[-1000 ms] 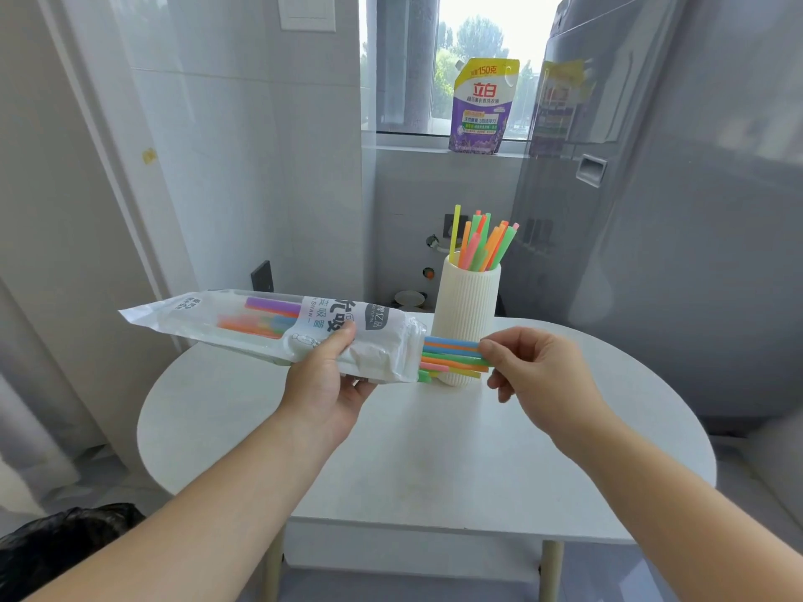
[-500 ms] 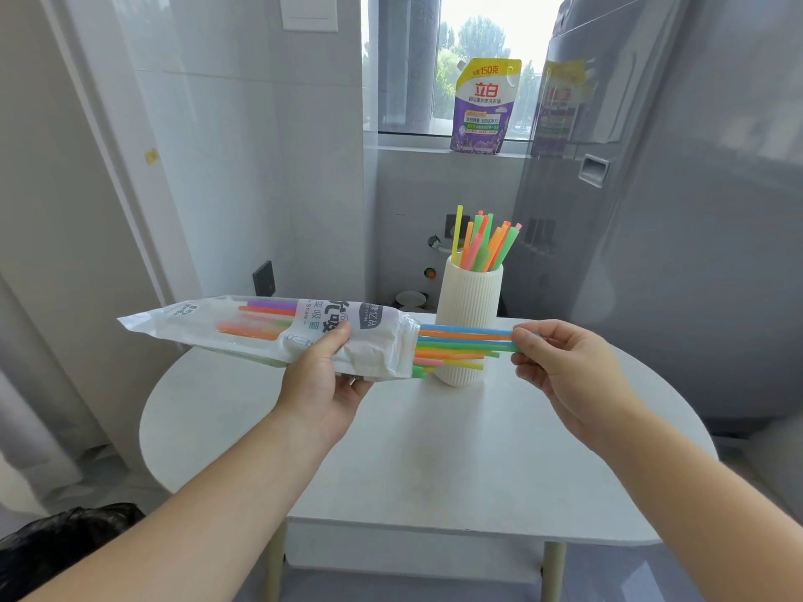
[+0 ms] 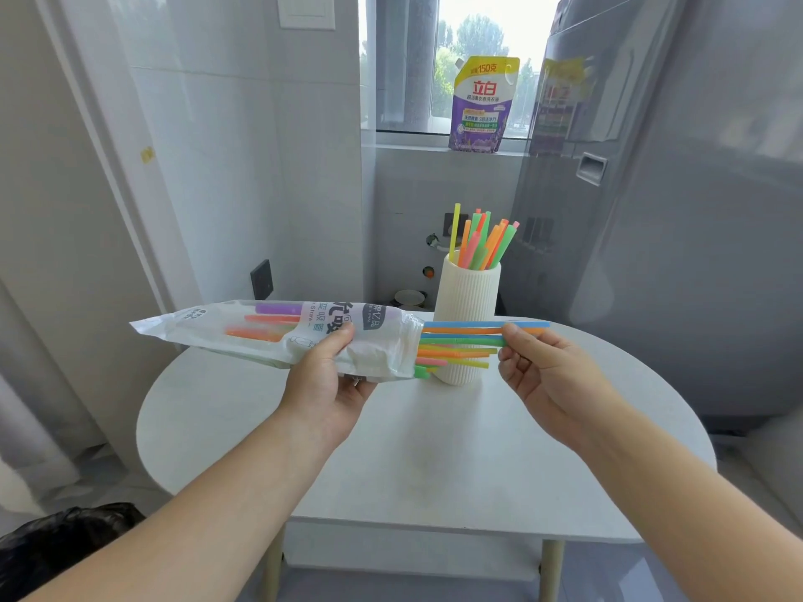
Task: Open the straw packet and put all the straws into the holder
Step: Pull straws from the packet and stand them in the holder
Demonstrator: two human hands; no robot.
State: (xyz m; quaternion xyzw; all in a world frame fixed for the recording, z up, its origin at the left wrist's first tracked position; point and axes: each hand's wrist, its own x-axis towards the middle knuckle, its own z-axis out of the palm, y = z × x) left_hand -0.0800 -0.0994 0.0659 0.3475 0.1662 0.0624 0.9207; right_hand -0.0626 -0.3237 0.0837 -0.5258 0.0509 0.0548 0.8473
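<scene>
Left hand (image 3: pixel 323 380) clamped around straw packet (image 3: pixel 278 334), held level above table (image 3: pixel 434 449). Right hand (image 3: pixel 549 375) pinching blue and orange straws (image 3: pixel 460 327) protruding right from packet mouth, just near of holder (image 3: pixel 466 306).

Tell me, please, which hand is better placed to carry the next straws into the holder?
The right hand. It already pinches the blue and orange straws sticking out of the packet, close beside the holder. The left hand is busy gripping the packet.
</scene>
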